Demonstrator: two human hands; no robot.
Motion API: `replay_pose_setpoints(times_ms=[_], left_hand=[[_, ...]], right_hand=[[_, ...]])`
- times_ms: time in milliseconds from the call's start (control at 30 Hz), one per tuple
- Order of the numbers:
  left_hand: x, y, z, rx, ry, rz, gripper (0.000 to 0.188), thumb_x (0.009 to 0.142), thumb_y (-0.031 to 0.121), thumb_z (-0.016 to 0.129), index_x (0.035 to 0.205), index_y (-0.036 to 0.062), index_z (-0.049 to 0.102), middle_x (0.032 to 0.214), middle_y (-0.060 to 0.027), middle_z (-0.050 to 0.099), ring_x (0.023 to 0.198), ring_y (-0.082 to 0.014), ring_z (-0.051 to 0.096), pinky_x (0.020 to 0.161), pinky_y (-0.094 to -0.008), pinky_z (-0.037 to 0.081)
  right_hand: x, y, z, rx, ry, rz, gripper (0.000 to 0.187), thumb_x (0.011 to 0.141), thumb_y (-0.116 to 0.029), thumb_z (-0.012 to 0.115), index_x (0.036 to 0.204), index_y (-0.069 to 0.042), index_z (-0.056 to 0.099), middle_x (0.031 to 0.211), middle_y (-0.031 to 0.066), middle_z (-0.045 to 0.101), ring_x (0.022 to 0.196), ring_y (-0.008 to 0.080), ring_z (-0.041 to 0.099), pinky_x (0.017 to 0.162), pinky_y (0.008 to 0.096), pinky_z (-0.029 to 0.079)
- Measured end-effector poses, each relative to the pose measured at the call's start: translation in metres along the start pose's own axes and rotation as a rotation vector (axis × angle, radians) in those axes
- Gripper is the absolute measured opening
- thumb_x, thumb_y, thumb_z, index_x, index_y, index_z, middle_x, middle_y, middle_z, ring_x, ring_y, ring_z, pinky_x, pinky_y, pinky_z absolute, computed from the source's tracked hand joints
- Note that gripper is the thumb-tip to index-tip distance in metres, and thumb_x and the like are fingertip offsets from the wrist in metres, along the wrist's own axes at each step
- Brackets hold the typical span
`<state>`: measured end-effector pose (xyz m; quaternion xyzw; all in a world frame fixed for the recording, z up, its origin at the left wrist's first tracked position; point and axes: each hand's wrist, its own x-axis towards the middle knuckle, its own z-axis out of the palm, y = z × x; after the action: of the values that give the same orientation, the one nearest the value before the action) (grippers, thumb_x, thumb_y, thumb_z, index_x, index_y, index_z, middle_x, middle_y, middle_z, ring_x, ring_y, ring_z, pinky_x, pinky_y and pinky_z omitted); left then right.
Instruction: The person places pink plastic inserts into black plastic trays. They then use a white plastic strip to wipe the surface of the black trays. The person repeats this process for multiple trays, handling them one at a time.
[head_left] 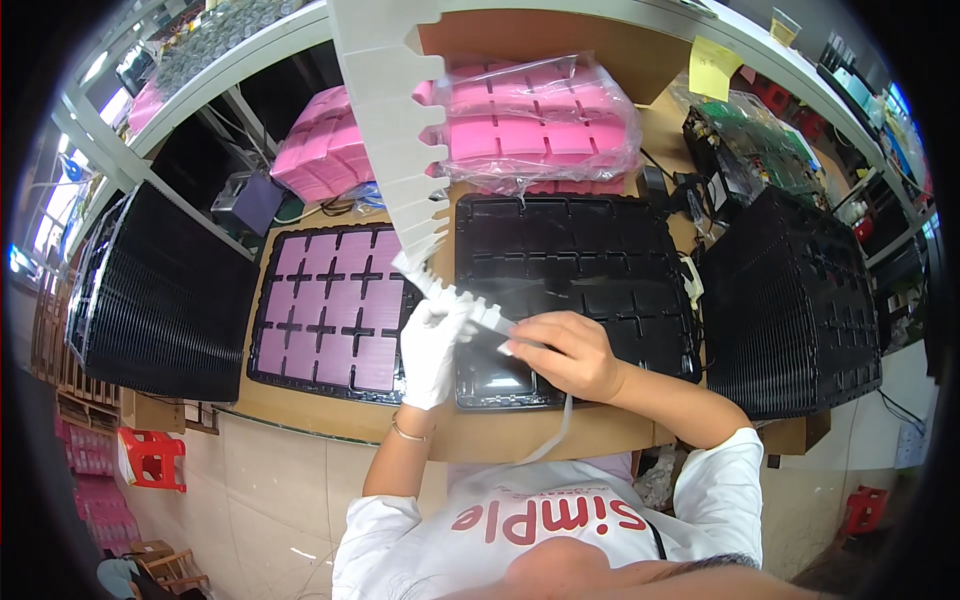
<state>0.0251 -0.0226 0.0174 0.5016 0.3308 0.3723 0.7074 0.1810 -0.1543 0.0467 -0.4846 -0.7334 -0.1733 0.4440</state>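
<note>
My left hand (432,345), in a white glove, is closed on a long white strip with a notched edge (385,120). The strip runs up from the glove past the top of the picture. My bare right hand (575,352) pinches the strip's other end, just right of the glove; a narrow pale ribbon (560,430) hangs below it toward my shirt. Both hands hover over the near left part of a black compartment tray (640,300). Left of it, another black tray (258,345) holds pinkish-purple pieces (320,350), with black cross-shaped dividers between them.
Tall stacks of black trays stand at the left (160,300) and right (800,310). Behind the trays lie plastic-wrapped pink foam blocks (540,110) and more pink blocks (325,145). Circuit boards (750,140) sit at the back right. A red stool (155,460) stands on the floor.
</note>
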Motion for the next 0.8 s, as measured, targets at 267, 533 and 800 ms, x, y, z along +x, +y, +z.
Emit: replay_pose_setpoints(times_ms=[267, 533, 800], left_hand=[[0.011, -0.007, -0.017, 0.041, -0.050, -0.042, 0.012, 0.089, 0.009, 0.070, 0.096, 0.0015, 0.063, 0.095, -0.0104, 0.069, 0.068, -0.0087, 0.061, 0.064, -0.0206, 0.049], [0.010, -0.004, -0.022, 0.036, -0.058, -0.107, 0.019, 0.088, 0.010, 0.071, 0.101, 0.0008, 0.062, 0.099, -0.0102, 0.069, 0.074, -0.0100, 0.064, 0.067, -0.0222, 0.050], [0.010, -0.003, -0.017, 0.004, -0.062, -0.117, 0.017, 0.087, 0.008, 0.072, 0.097, 0.0020, 0.061, 0.095, -0.0110, 0.069, 0.071, -0.0110, 0.063, 0.066, -0.0230, 0.049]], right_hand=[[0.041, 0.178, 0.062, 0.222, -0.296, 0.677, 0.010, 0.080, -0.012, 0.073, 0.087, -0.005, 0.074, 0.083, 0.0089, 0.066, 0.077, 0.0203, 0.066, 0.074, 0.0304, 0.051], [0.058, 0.213, 0.096, -0.001, -0.619, 0.486, 0.018, 0.071, -0.017, 0.076, 0.080, -0.002, 0.070, 0.077, 0.0136, 0.069, 0.073, 0.0277, 0.068, 0.069, 0.0370, 0.052], [0.073, 0.211, 0.092, 0.005, -0.761, 0.594, 0.013, 0.071, -0.016, 0.070, 0.079, -0.006, 0.069, 0.080, 0.0137, 0.070, 0.081, 0.0315, 0.068, 0.075, 0.0415, 0.052]])
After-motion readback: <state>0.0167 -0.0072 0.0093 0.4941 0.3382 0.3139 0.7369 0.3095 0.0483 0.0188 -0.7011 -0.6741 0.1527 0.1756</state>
